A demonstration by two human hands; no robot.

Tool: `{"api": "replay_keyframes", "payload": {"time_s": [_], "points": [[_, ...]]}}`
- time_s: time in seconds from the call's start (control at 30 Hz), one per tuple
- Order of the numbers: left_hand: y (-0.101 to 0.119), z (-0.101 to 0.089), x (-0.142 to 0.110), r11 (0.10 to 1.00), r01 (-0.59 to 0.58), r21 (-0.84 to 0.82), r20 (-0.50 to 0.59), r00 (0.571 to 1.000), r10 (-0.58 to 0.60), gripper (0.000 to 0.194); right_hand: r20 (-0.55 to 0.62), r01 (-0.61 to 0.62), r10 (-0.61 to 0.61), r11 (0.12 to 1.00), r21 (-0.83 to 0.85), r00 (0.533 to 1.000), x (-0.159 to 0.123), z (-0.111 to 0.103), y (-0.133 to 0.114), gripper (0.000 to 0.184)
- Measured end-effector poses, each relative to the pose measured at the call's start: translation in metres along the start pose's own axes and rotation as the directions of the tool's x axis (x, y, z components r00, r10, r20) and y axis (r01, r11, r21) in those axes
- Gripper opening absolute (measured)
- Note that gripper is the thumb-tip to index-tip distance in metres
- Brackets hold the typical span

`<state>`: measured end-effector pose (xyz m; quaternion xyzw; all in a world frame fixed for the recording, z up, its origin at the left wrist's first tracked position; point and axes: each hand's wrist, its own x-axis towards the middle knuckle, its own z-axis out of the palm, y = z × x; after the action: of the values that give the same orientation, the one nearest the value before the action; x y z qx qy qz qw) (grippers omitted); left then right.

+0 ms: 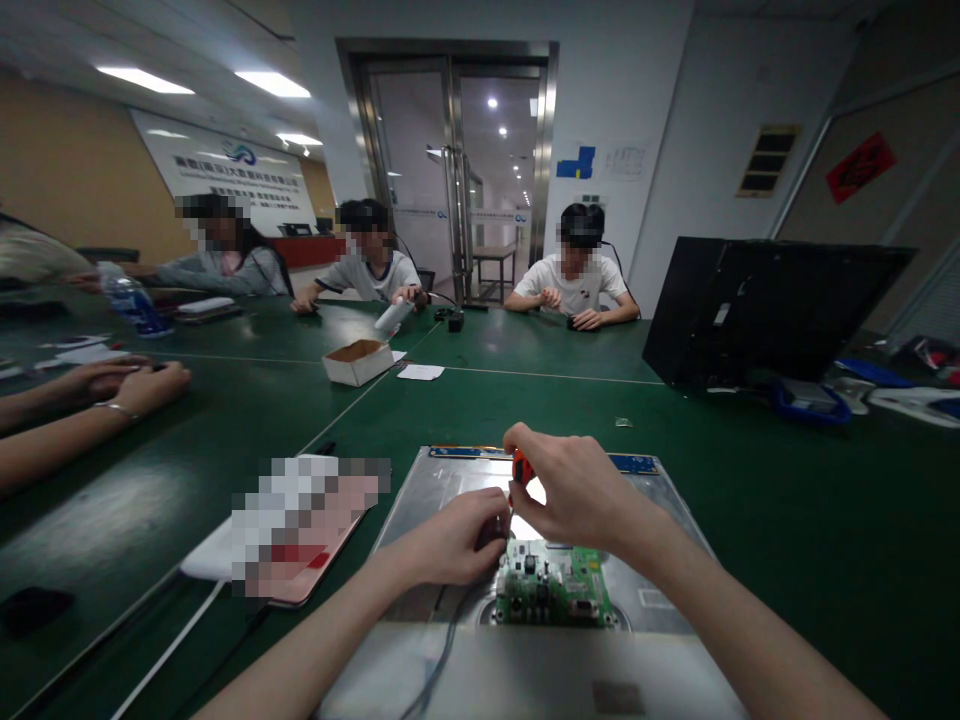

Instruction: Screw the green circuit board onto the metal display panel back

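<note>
My right hand grips the red-and-black handle of a screwdriver, which stands roughly upright with its shaft pointing down. Beside the shaft, my left hand has its fingers bent together near the far left corner of a green circuit board; what they hold, if anything, is hidden. The board lies on the metal back of a flat display panel. Along the panel's far edge runs a narrow blue circuit strip. The screwdriver's tip cannot be made out behind my fingers.
Left of the panel lie a white object with a cable and a pink phone-like object. Farther off are a small open box and a black monitor. Another person's hands rest at left; several people sit across the green table.
</note>
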<state>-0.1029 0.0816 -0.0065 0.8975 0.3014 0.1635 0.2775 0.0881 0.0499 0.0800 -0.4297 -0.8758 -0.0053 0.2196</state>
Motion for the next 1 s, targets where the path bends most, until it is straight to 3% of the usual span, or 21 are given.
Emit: {"api": "replay_keyframes", "payload": {"time_s": [1.0], "points": [[-0.0027,0.0007,0.0003,1.0,0.006,-0.019,0.017,1.0,-0.005,0.01,-0.01,-0.014,0.014,1.0,-0.021,1.0,0.0006,-0.0003,-0.0002,0.013]]}}
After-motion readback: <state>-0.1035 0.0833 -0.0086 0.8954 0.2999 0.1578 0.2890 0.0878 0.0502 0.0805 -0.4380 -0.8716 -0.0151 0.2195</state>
